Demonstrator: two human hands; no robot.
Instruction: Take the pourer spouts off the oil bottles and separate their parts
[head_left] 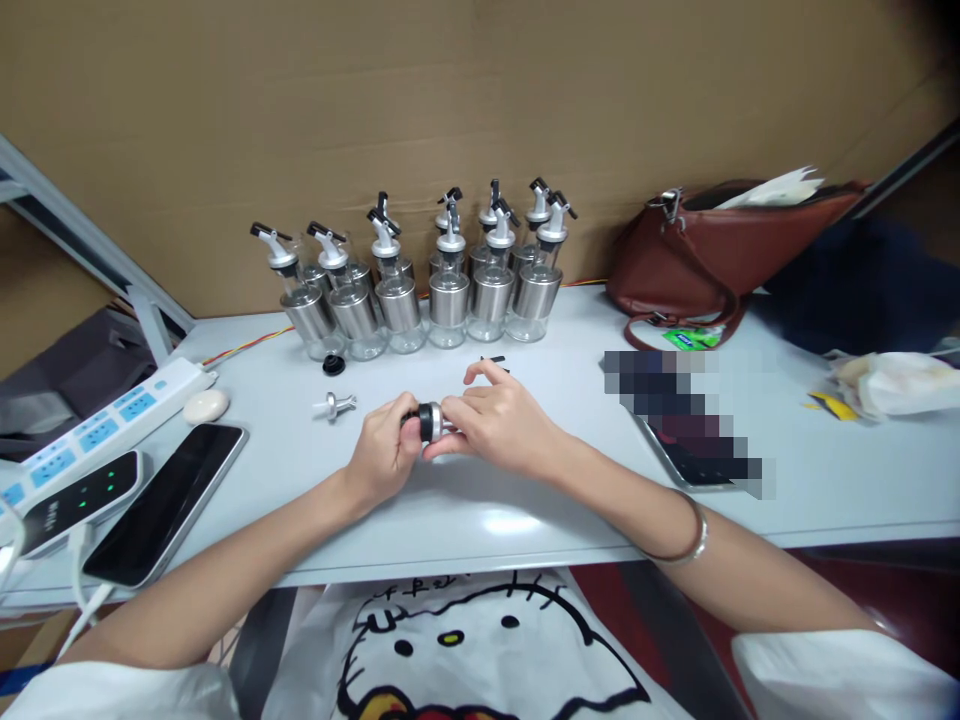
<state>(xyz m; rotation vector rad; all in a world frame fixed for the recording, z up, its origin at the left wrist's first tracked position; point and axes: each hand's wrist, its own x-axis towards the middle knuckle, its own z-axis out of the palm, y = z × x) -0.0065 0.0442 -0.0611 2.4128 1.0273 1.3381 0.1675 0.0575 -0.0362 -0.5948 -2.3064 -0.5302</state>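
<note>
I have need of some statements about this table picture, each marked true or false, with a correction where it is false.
1. The left hand grips a black-and-silver piece. True.
2. The brown bag stands left of the bottles. False: the bag is to the right of them.
3. A round black cap lies on the table, in front of the bottles. True.
4. The bracelet is worn on the left arm. False: it is on the right arm.
5. The bottles are lying on their sides. False: they stand upright.
</note>
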